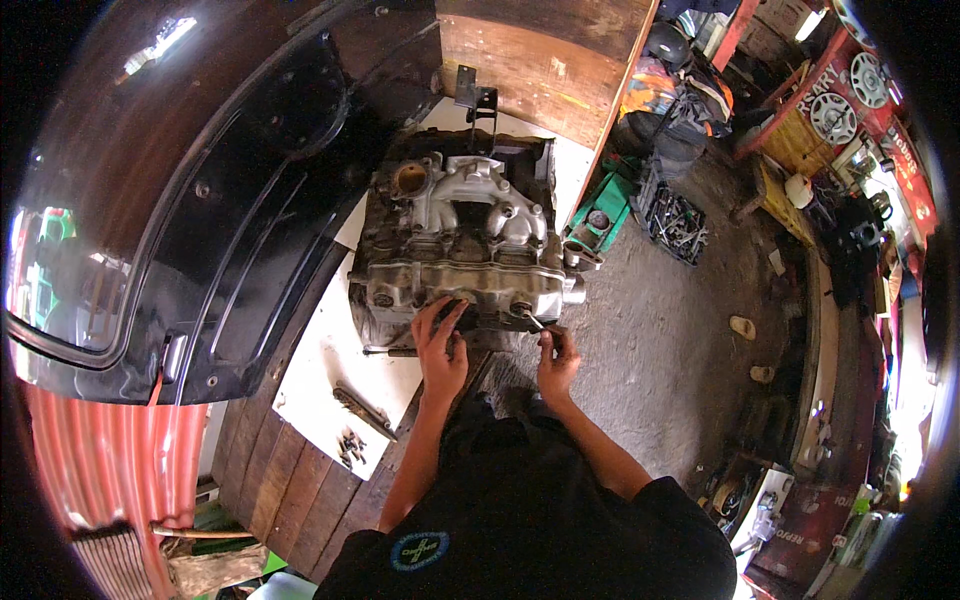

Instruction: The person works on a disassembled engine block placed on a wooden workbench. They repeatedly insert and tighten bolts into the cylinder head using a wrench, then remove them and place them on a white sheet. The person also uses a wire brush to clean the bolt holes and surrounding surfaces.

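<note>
The engine (465, 250) rests on the white sheet (310, 405) over the wooden tabletop (268, 470). The fingers of the right hand (557, 368) are closed around a slim tool (537, 322), tip at the cover (455, 284); off-axis force could cause slipping and scoring. The fingers of the left hand (440, 352) are half-curled at the near edge; whether they grip anything cannot be told. Bumping the sheet could scatter the small loose parts (352, 446).

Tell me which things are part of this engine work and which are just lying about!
Seems part of the job:
- engine
- thin rod in the right hand
- white sheet underneath

Seems just lying about:
- pale slippers
- silver wheel covers
</note>
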Tool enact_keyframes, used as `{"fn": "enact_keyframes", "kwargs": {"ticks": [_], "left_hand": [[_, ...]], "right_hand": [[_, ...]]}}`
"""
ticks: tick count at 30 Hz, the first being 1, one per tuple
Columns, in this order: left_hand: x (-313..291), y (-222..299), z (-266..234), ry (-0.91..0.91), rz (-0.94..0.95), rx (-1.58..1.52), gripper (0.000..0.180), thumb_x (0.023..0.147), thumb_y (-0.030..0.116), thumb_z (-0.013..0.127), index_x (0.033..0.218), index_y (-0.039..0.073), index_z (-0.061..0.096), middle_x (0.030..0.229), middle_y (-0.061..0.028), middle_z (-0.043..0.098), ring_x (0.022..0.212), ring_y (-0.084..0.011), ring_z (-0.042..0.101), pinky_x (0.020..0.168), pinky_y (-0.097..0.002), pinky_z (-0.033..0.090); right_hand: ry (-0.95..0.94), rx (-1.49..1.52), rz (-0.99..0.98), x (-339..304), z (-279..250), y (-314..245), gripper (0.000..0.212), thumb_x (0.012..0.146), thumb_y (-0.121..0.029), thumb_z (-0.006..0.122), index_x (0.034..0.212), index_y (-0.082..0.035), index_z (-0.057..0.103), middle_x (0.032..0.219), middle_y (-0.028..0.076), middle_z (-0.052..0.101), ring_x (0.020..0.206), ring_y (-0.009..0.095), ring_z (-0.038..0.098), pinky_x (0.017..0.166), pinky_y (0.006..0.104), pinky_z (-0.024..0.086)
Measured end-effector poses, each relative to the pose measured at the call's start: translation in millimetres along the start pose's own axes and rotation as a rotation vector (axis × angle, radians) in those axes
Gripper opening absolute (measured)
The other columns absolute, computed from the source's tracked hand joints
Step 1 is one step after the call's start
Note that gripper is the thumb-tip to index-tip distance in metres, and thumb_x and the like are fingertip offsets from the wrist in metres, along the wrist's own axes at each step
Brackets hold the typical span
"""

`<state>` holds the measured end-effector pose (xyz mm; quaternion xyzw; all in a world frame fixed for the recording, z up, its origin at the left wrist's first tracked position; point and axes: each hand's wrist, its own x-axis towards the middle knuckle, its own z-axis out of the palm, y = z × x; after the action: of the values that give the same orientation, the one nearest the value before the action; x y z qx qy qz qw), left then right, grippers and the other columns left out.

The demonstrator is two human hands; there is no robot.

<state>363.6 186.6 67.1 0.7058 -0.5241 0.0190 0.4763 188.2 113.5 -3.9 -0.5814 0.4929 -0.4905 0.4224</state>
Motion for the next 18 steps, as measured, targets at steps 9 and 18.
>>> {"fn": "enact_keyframes", "kwargs": {"ticks": [9,18], "left_hand": [[0.0,3.8,-4.3,-0.003,-0.023,-0.044,0.054,0.076,-0.003,0.052,0.125,0.017,0.064,0.131,-0.0089,0.053,0.120,-0.0330,0.043,0.102,-0.0463,0.037],[2.1,-3.1,-6.5,-0.035,0.009,-0.045,0.046,0.079,0.006,0.055,0.124,0.014,0.064,0.127,-0.0109,0.054,0.120,-0.0330,0.045,0.106,-0.0463,0.032]], "right_hand": [[-0.002,0.002,-0.034,-3.2,11.3,-5.3,0.013,0.092,-0.012,0.063,0.091,0.001,0.064,0.075,0.009,0.066,0.071,0.014,0.063,0.066,0.0300,0.050],[0.045,-0.109,-0.075,-6.6,9.3,0.7,0.013,0.091,-0.012,0.064,0.093,0.000,0.064,0.076,0.011,0.068,0.067,0.019,0.065,0.063,0.0326,0.050]]}}
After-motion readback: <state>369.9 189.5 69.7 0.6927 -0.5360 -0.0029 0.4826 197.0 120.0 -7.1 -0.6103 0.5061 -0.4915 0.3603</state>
